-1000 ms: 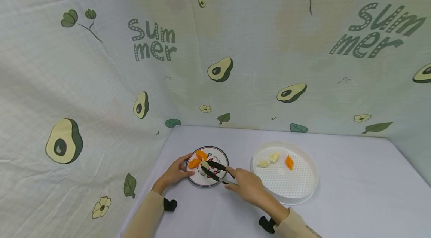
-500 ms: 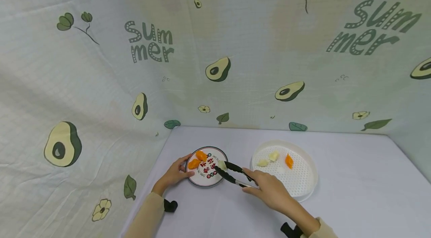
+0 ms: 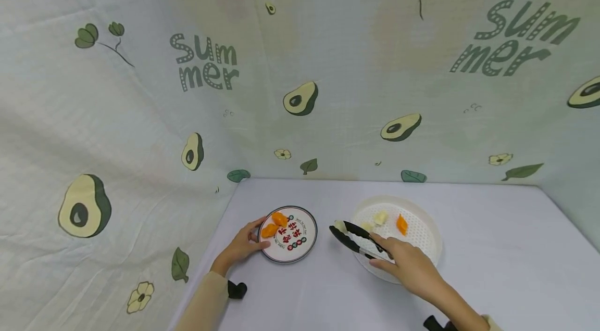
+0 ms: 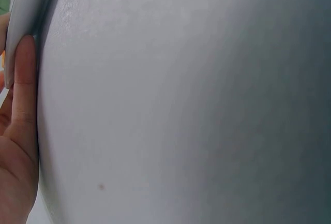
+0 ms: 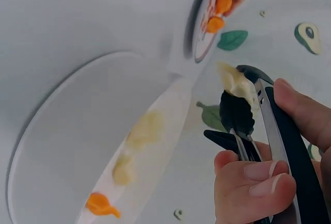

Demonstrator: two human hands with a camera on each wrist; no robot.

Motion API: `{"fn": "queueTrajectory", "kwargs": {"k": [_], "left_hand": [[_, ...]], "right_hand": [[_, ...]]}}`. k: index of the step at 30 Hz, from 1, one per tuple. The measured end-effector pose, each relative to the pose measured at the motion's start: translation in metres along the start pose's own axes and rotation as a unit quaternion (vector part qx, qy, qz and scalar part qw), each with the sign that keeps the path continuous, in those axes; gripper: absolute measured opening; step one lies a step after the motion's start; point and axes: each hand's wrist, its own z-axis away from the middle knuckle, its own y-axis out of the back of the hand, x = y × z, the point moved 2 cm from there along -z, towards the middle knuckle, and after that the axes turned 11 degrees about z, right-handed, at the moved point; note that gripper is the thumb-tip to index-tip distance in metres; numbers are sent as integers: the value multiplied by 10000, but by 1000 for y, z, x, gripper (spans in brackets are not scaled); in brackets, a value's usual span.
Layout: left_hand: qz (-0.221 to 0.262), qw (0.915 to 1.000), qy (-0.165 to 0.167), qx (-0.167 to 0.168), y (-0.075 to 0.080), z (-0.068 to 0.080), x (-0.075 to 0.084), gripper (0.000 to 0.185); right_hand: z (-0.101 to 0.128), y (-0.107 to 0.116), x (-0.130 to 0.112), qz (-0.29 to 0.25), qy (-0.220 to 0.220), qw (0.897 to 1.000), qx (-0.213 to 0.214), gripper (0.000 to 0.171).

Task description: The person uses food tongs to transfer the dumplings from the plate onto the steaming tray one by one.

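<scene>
Right hand (image 3: 412, 268) grips a pair of black tongs (image 3: 357, 237), fingers and thumb curled round the handles. The tips pinch a pale yellow piece of food (image 3: 339, 226); in the right wrist view the same piece (image 5: 237, 83) sits clamped between the dark tong ends, held above the table. In the head view the piece hangs over the gap between the two dishes, just beside the left rim of the white tray (image 3: 433, 247).

The tray is round, with a perforated floor. Inside it: two pale pieces (image 3: 380, 217) close together near the far left, and one orange piece (image 3: 401, 225) just right of them (all three lie apart from the tongs).

Left hand (image 3: 241, 245) holds the edge of the small plate (image 3: 302, 245), thumb on the near-left rim, fingers curled against the side. The left wrist view shows only fingers (image 4: 23, 89) pressed along a white rim; the rest is too close to read. The plate has a dark rim and red print in the middle. Two orange pieces (image 3: 274, 224) lie touching each other on its far left part, next to the thumb.

Both dishes stand well apart on a pale grey table (image 3: 492, 268). A cloth backdrop (image 3: 300, 86) printed with avocados and the word "Summer" rises behind and to the left.
</scene>
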Motion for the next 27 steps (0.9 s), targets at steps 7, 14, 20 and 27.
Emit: {"fn": "queueTrajectory", "kwargs": {"k": [7,14,20,27], "left_hand": [[54,10000,-61,7,1,1,2,80],[91,9999,-5,44,-1,0,0,80],[60,10000,-7,57,0,0,-1,80],[70,10000,-43,57,0,0,-3,81]], "right_hand": [[14,16,24,277,-183,9993,169,67],[27,22,49,410,-590,9973,-140,75],[32,21,63,461,-801,9952,-310,76],[27,20,74,732,-910,9922,-427,77]]}}
